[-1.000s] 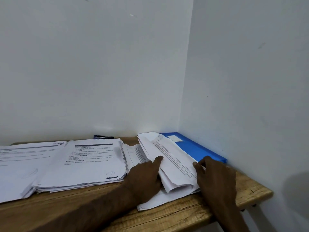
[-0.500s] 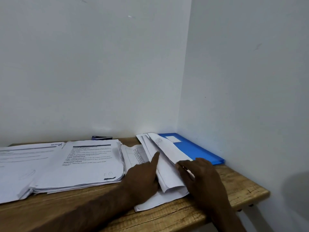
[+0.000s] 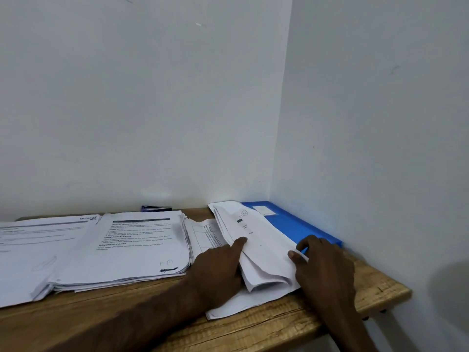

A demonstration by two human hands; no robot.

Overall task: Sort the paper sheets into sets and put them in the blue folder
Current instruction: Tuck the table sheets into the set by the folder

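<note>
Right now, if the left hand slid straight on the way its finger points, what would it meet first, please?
The left hand rests its fingertip on the folded sheets; sliding on across them, it would likely reach the blue folder next, though depth is unclear.

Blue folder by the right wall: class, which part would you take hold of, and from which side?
Probably its near end, coming from the front. The blue folder lies flat with its long side along the right wall and its far end in the corner, while folded sheets cover its left part. Only the near edge, by the right hand, is bare and reachable.
</note>
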